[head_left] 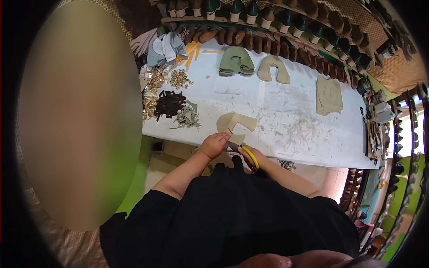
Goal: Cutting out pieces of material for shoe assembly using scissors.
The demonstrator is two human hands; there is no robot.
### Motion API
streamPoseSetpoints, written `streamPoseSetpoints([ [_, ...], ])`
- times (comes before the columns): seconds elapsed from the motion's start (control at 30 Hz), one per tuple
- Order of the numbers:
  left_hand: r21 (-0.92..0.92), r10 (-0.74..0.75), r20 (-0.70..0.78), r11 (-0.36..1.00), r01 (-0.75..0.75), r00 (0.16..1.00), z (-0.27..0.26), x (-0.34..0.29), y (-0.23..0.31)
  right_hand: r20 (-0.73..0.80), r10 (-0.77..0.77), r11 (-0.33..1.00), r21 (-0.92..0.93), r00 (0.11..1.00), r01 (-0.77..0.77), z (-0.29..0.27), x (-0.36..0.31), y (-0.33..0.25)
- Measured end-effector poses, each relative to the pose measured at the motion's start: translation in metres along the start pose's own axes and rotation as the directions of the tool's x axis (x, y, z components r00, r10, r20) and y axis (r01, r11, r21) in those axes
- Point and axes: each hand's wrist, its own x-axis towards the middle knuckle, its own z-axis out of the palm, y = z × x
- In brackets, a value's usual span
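Observation:
A beige U-shaped cut piece (230,120) lies at the table's near edge, its open side toward the right. My left hand (215,144) reaches to its near end, fingers together and closed on the material. A smaller beige flap (238,139) shows just right of those fingertips. My right hand (250,154) is closed around the yellow handle of a pair of scissors (251,158). Between the two hands a dark grey surface (231,146) points toward the left hand; whether it is the scissors' blades I cannot make out.
Green U-shaped pieces (237,62), beige U-shaped pieces (273,69) and a beige stack (329,96) lie farther back on the white table (295,152). Dark strips (170,104), green scraps (187,116) and gold bits (180,79) are heaped left. Shoes (286,22) line racks behind.

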Motion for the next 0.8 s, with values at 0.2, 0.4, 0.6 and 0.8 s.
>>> streamPoseSetpoints([
  [0.2,0.032,-0.026,0.017,0.999,0.026,1.000,-0.003,-0.001,0.005,-0.053,-0.017,0.991,-0.133,0.998,0.010,0.001,-0.003,-0.006],
  [0.4,0.041,-0.045,0.010,0.998,0.045,0.999,-0.006,-0.003,0.008,-0.025,0.040,0.988,-0.150,0.999,-0.043,-0.004,-0.007,-0.014],
  [0.6,-0.008,-0.085,-0.022,0.996,0.085,0.996,-0.002,-0.003,0.009,-0.111,0.028,0.991,-0.127,0.993,-0.042,0.007,-0.007,-0.014],
  [0.8,-0.038,-0.102,-0.043,0.994,0.100,0.994,-0.007,0.000,0.014,-0.137,-0.036,0.991,-0.136,0.990,0.017,0.010,0.002,-0.005],
])
